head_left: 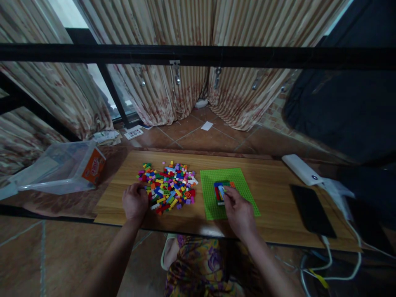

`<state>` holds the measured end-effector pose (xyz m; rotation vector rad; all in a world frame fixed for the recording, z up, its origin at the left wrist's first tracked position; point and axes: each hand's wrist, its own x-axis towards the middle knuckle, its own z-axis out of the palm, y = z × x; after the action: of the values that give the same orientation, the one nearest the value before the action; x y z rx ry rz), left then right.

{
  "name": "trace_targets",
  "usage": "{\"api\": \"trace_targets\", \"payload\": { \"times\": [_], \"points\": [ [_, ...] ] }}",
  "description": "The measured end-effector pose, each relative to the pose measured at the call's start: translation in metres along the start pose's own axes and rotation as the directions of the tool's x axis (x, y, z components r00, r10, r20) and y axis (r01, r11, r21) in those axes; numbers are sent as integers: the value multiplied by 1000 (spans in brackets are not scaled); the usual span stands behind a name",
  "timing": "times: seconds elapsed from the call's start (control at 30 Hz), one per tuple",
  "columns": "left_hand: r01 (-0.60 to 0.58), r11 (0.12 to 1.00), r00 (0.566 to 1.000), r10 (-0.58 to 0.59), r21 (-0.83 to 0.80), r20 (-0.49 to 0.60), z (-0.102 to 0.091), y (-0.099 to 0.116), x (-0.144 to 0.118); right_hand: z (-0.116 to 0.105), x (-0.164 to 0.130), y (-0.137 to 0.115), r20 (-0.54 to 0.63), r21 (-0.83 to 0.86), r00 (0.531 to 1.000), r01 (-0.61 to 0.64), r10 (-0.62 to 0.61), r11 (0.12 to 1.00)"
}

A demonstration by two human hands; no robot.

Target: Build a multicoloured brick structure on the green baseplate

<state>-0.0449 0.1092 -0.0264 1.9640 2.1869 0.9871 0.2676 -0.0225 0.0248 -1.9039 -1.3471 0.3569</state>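
Observation:
A pile of small coloured bricks (pixel 168 185) lies on a wooden board (pixel 272 206). To its right sits a green baseplate (pixel 239 183) with a small block of stacked bricks (pixel 220 192) on it. My left hand (pixel 135 201) rests at the pile's left edge, fingers curled and touching the bricks; whether it holds one is hidden. My right hand (pixel 239 210) lies on the baseplate, its fingertips touching the right side of the stacked block.
A clear plastic box (pixel 58 167) with an orange label lies tipped at the left. A white power bank (pixel 303 169) and a black phone (pixel 312 210) lie on the board's right end, with white cables trailing off. Curtains and a black bar stand behind.

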Motion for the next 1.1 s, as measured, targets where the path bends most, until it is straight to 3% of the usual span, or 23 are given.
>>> {"api": "trace_targets", "payload": {
  "times": [0.13,0.4,0.9,1.1],
  "points": [
    [2,1000,1000,-2,8,8,0,0,0,-6,4,8,-41,-136,996,-85,80,987],
    [12,1000,1000,-13,3,8,-2,4,0,8,11,2,-54,-367,997,-70,54,927],
    [24,1000,1000,-24,-12,5,-1,4,0,16,11,8,-20,-337,998,53,-63,940],
    [29,1000,1000,-29,8,-2,2,2,-1,5,10,23,-118,-256,986,88,-121,963]
  ]
}}
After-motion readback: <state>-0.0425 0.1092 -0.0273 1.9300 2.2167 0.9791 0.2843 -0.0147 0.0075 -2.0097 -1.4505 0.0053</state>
